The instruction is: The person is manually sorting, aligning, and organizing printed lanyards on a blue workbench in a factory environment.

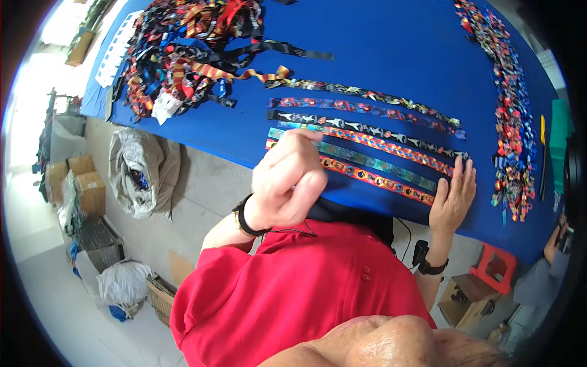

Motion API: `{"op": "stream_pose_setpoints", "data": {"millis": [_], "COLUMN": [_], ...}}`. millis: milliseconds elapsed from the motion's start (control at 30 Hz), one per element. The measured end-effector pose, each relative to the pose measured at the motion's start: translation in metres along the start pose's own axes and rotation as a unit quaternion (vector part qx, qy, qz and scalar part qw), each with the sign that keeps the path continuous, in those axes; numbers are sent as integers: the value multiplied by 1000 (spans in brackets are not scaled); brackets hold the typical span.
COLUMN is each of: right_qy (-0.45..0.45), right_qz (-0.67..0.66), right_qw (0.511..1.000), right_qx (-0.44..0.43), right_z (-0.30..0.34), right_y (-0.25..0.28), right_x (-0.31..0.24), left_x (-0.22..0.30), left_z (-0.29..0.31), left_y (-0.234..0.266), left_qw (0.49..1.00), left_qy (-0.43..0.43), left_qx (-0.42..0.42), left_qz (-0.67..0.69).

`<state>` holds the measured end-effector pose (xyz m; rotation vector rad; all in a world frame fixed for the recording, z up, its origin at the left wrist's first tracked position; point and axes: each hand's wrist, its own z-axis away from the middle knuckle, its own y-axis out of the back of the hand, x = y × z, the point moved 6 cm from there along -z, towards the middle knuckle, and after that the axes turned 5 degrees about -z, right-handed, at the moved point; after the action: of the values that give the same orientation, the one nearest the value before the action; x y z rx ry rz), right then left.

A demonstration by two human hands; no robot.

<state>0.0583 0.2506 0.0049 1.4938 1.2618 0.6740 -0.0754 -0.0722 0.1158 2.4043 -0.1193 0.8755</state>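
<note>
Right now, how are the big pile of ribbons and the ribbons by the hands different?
The pile of ribbons is tangled and heaped; the row of ribbons lies flat, straight and side by side. Neither hand touches the pile; the right hand presses the row's ends. Both rest on the blue table.

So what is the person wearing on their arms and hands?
Both hands are bare, without gloves. The left hand has a black band with a gold edge at the wrist; the right hand has a black wristwatch. The red short-sleeved shirt leaves the forearms uncovered.

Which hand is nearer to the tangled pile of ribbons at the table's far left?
Left. The left hand hovers over the laid-out strips' left ends, closer to the tangled pile; the right hand presses their right ends.
</note>
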Motion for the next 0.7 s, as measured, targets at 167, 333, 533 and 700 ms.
{"op": "stream_pose_setpoints", "data": {"millis": [167,333,533,700], "right_qy": [-3,-13,-17,-12], "right_qz": [1,14,6,-2], "right_qw": [1000,1000,999,999], "right_qx": [1,22,40,47], "right_z": [-2,3,3,3], "right_y": [-8,-11,-6,-3], "right_x": [0,7,6,1], "left_x": [51,80,96,107], "left_z": [-27,-46,-43,-39], "left_y": [12,13,10,15], "left_qw": [894,775,743,726], "left_qy": [-168,-253,-268,-302], "left_qx": [65,17,42,56], "left_qz": [409,579,612,615]}}
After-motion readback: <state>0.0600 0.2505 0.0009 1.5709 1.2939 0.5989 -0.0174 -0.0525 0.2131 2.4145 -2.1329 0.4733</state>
